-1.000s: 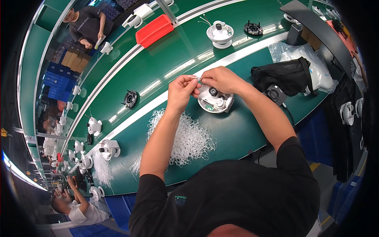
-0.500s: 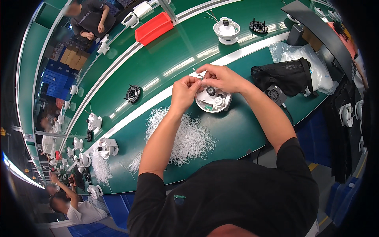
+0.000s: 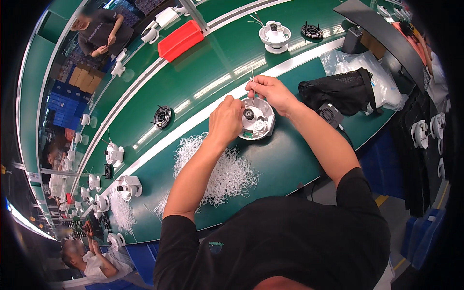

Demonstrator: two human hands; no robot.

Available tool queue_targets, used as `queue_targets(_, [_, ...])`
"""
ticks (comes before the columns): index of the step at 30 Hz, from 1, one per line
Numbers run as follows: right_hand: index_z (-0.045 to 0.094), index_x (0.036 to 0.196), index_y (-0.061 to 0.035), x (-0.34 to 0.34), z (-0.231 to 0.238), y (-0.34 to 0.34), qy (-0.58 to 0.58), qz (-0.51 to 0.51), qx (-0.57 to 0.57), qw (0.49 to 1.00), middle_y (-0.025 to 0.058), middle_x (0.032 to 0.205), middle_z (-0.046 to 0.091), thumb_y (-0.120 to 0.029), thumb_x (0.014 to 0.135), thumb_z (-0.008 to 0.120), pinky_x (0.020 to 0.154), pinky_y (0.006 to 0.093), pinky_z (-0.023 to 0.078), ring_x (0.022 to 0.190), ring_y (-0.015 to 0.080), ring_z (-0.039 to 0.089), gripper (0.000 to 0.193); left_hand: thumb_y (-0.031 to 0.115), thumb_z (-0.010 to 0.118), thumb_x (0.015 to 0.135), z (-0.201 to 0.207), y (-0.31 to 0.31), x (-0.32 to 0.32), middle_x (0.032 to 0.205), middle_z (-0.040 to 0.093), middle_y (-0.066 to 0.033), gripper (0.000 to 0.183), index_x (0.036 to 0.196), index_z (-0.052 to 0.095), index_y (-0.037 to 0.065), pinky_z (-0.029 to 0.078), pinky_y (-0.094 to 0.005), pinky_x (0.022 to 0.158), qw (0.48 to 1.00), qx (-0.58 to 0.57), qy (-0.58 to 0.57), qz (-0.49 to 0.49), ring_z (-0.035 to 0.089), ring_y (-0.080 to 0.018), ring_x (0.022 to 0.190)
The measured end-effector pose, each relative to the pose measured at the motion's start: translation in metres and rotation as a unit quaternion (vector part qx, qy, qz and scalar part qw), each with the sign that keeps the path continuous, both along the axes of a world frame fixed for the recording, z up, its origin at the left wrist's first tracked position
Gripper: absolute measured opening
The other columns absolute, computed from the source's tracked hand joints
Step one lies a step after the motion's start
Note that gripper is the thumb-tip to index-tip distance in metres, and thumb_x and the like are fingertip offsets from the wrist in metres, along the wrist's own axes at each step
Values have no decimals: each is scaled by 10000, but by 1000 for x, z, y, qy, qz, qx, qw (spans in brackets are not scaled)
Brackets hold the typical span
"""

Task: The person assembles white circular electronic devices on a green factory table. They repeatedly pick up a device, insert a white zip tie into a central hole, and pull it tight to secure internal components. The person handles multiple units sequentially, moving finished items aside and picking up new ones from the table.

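Observation:
A white dome camera housing (image 3: pixel 265 109) lies open in front of me on the green bench, with a round black lens (image 3: pixel 249 114) inside it. My right hand (image 3: pixel 271 93) pinches a thin pale cable (image 3: pixel 253 79) that rises upright from the housing's far side. My left hand (image 3: pixel 225 119) is at the housing's left rim, its fingers curled inward; their tips are hidden, so I cannot tell if they hold anything. Just left of the housing and partly behind my left forearm spreads a heap of thin white plastic loops (image 3: pixel 227 174).
Beyond a pale rail, the green line carries a black mounting ring (image 3: pixel 163 116), a white camera (image 3: pixel 274 36) and a red bin (image 3: pixel 181 41). At right are a black mesh bag (image 3: pixel 338 89), clear plastic bags (image 3: pixel 386 87) and a small fan (image 3: pixel 331 114). Co-workers sit at left.
My hands have moved apart. The right one now grips the cable upright above the housing, while the left has dropped toward the housing's left rim. The whole view has shifted slightly.

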State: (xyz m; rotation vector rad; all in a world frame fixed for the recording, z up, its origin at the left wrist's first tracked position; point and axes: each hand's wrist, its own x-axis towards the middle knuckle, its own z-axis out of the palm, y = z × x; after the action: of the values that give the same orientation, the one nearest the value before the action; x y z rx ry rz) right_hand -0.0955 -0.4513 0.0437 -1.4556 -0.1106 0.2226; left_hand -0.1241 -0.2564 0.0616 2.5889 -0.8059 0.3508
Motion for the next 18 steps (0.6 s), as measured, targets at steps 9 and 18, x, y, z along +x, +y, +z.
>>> queue_targets(9, [689, 967, -50, -11, 3, -14, -298, 89, -340, 887, 141, 893, 663, -191, 835, 710, 760, 418, 507, 868, 328, 655, 194, 14, 665, 814, -12, 1, 6, 856, 630, -136, 59, 872, 662, 25, 518, -421, 689, 997, -73, 15, 5, 649, -356, 769])
queue_targets(18, [663, 923, -36, -10, 31, -17, -291, 152, -443, 834, 145, 924, 663, -169, 839, 700, 802, 444, 509, 912, 343, 660, 162, 109, 684, 867, -10, 1, 4, 893, 612, -166, 121, 879, 615, 10, 501, -475, 707, 997, -66, 4, 32, 634, -392, 792])
